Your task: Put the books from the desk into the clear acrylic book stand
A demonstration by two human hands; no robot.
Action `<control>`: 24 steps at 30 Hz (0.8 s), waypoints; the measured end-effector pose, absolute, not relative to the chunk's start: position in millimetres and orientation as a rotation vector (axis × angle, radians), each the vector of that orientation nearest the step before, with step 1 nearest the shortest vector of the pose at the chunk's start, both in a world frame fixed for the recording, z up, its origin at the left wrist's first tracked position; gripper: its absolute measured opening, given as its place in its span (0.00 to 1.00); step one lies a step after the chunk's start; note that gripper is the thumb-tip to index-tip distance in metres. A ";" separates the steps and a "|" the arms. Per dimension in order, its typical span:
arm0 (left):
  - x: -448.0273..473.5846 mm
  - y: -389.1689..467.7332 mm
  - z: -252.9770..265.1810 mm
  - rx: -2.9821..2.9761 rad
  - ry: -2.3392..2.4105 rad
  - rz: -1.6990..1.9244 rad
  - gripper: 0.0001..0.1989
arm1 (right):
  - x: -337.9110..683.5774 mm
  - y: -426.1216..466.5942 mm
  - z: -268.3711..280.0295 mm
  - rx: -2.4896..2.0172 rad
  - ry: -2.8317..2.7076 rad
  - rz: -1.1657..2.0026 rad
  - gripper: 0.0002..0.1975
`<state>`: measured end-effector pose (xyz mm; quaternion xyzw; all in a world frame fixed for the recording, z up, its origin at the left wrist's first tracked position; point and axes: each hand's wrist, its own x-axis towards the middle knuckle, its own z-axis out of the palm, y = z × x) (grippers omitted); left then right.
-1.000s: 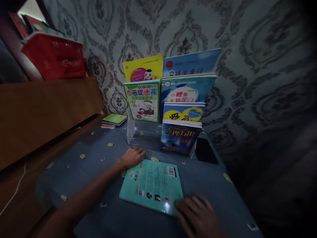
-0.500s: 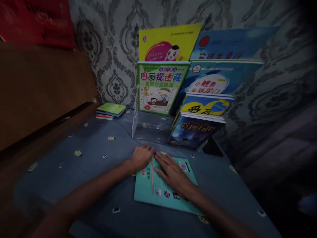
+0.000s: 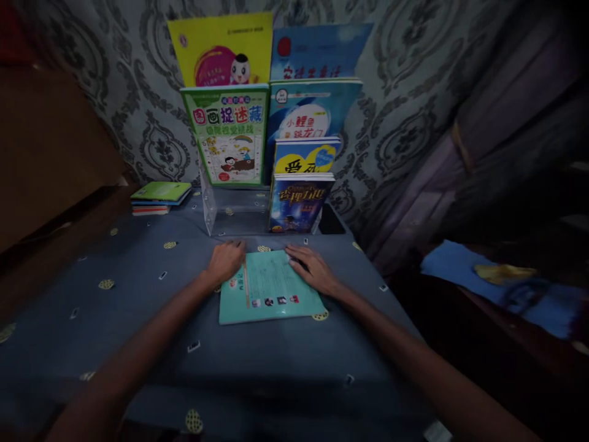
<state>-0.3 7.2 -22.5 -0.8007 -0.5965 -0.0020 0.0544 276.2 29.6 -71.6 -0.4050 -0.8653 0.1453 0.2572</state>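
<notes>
A single wide view, worn on the person's head, looks forward and steeply down across the bench (image 3: 276, 362) towards the patterned wallpaper (image 3: 165, 147). It sits near enough that both forearms (image 3: 154, 331) run in from the bottom, with the teal book (image 3: 269, 283) just below mid-frame.

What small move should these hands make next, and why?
I'd suggest gripping and slightly raising the flat teal paperback book: the bare left hand is at its far left corner, the bare right hand lies over its far right corner, and it rests flat on the blue-grey patterned cloth.
</notes>
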 end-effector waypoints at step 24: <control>104.2 -62.5 -23.9 -3.087 -0.958 -0.395 0.18 | 291.7 42.8 -82.7 -0.931 -2.215 0.601 0.22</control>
